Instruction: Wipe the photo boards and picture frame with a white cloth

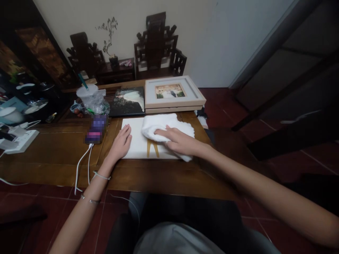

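A flat white panel (137, 139) with a gold mark lies on the wooden table (60, 155) in front of me. My left hand (120, 143) lies flat on the panel's left edge, fingers stretched out and holding nothing. My right hand (177, 140) presses down on a white towel (161, 125) that covers the panel's right part, fingers laid over the cloth.
Behind the panel lie a framed photo (173, 92) and a dark photo print (128, 100). A lidded cup with a straw (87, 93) and a plastic bag stand at the back left. A phone (96, 128) with white cables and a power strip (19, 140) lie to the left.
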`<state>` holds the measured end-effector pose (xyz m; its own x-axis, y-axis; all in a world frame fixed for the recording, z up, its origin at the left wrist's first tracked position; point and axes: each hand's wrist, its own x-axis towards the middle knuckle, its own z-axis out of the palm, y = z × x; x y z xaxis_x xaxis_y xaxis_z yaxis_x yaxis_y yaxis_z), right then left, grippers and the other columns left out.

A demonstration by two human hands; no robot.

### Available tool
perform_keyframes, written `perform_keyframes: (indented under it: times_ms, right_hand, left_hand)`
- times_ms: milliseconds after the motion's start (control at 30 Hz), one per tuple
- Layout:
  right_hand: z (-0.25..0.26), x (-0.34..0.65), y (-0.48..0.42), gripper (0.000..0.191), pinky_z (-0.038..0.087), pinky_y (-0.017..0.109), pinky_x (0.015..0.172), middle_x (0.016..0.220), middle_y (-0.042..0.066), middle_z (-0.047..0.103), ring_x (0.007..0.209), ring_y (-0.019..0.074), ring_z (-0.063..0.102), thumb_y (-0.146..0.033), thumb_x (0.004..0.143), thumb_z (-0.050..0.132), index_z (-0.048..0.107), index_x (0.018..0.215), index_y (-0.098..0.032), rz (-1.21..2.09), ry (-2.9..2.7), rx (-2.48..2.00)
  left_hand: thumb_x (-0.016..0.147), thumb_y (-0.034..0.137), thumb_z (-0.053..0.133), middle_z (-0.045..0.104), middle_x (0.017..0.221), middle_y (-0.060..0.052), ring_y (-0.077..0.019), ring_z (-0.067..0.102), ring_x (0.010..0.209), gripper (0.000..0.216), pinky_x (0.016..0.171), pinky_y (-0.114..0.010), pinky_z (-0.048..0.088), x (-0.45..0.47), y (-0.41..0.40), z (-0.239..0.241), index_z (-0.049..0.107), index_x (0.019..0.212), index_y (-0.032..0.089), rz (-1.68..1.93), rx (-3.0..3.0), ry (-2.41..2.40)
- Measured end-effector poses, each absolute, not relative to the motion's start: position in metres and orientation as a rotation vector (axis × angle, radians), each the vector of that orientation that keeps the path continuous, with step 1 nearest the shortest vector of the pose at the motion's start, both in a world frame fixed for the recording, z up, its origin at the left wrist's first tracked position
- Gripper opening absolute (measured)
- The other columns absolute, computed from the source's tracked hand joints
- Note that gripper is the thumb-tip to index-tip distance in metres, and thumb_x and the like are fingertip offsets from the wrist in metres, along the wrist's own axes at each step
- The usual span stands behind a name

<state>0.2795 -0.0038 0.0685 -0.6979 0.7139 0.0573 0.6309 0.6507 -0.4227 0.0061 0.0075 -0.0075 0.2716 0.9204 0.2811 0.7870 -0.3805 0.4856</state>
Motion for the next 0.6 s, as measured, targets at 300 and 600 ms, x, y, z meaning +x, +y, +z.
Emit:
perform_keyframes:
  times_ms: [300, 600]
  right_hand:
    - [0.055, 0.235, 0.008, 0.059, 0.022, 0.072, 0.11, 0.152, 0.022, 0.043, 0.148, 0.0369, 0.024, 0.003, 0.075, 0.04, 0.056, 0.13, -0.012, 0.292, -2.77, -1.098]
    - [0.085, 0.252, -0.073, 0.048, 0.033, 0.067, 0.107, 0.129, 0.022, 0.063, 0.137, 0.0368, 0.044, -0.001, 0.072, 0.046, 0.066, 0.114, -0.013, 0.5, -2.931, -0.797]
  left_hand:
    - [0.098, 0.03, 0.037, 0.041, 0.156, -0.012, -0.0247, 0.033, 0.147, 0.05, 0.122, -0.049, 0.025, 0.003, 0.009, -0.01, 0.047, 0.145, 0.015, 0.789, 2.295, 1.541]
    - [0.097, 0.027, 0.036, 0.041, 0.155, -0.015, -0.026, 0.035, 0.147, 0.051, 0.122, -0.049, 0.025, 0.006, 0.008, -0.008, 0.048, 0.144, 0.011, 0.762, 2.306, 1.573]
